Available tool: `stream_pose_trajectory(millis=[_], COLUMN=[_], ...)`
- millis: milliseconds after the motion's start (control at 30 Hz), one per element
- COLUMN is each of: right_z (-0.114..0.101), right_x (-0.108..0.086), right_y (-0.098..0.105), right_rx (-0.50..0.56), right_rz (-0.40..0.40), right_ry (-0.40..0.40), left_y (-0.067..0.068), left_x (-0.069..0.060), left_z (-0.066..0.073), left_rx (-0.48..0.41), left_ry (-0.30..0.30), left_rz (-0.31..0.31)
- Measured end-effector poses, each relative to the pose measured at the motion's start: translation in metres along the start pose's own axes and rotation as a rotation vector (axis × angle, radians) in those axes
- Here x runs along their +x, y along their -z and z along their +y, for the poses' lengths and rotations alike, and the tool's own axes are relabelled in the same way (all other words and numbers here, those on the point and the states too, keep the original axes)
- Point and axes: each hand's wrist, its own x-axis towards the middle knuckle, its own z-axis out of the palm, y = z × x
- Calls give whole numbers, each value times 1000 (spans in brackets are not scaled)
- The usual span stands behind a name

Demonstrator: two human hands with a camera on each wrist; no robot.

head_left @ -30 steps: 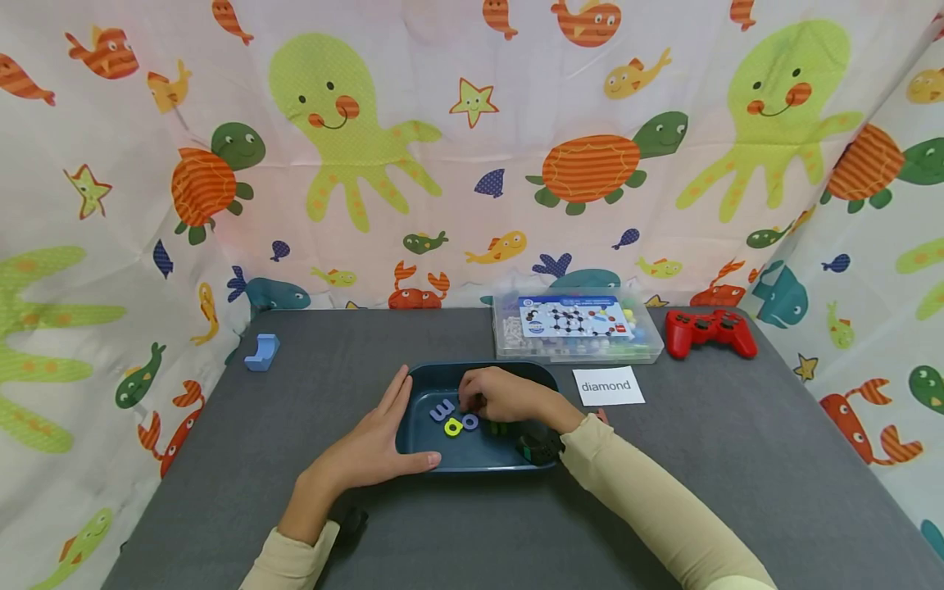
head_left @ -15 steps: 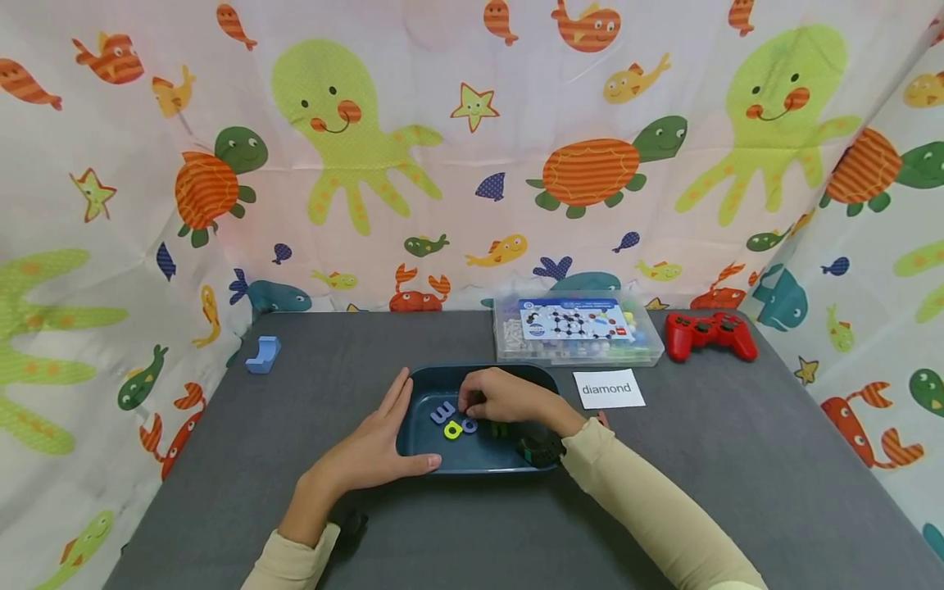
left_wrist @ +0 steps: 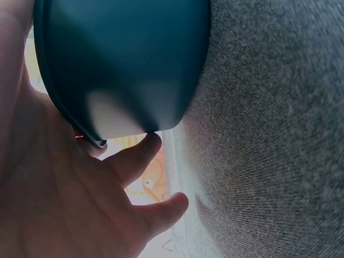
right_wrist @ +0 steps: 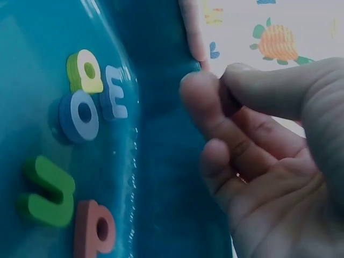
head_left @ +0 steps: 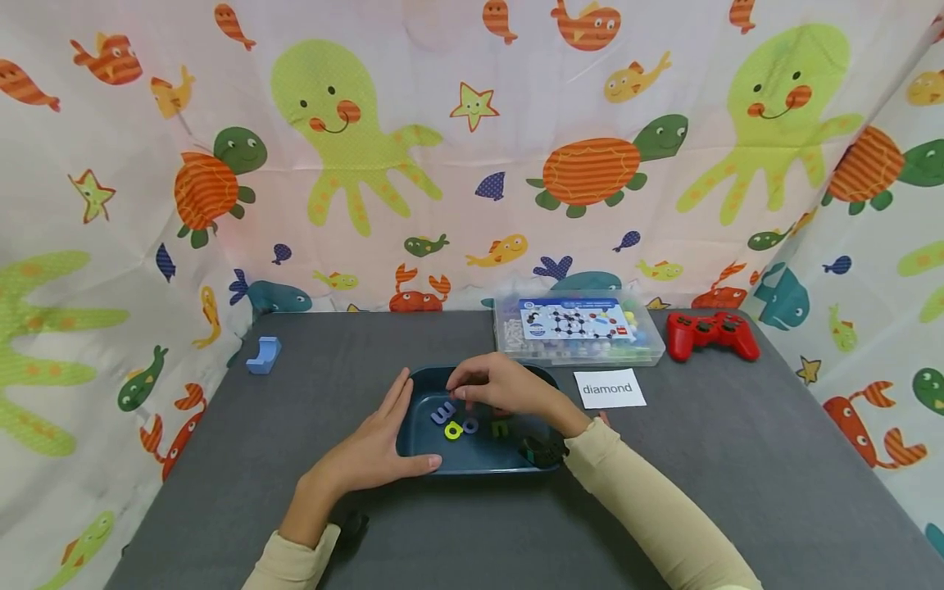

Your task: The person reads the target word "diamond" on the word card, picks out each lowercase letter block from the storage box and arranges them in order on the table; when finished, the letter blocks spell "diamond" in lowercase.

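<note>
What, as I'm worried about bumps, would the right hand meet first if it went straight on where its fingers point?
Probably the bluish m-shaped letter, close ahead of the right hand; if it clears that, the left end of the tray. Its height above them is unclear.

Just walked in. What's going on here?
A person is sorting through letter pieces in a dark blue tray. The left hand steadies the tray's left end; the right hand, above the tray, pinches a small dark piece, mostly hidden. In the tray lie at least five letters: a purple m, yellow a, bluish o, green n and red d. A card reading "diamond" lies on the table to the tray's right.
</note>
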Motion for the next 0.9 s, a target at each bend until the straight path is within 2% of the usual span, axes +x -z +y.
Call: stream_pose_trajectory(millis=[300,533,900], right_z=[-13,-14,-16], right_x=[-12,-25,-45], right_y=[9,14,23], right_rx=[30,125,181], right_rz=[29,119,269], right_ry=[21,-21,5], left_y=[0,-1,-1], left_x=[0,0,0], left_z=[1,1,4], left_rx=[-2,-2,9], left_ry=[6,11,21], left_rz=[0,4,7])
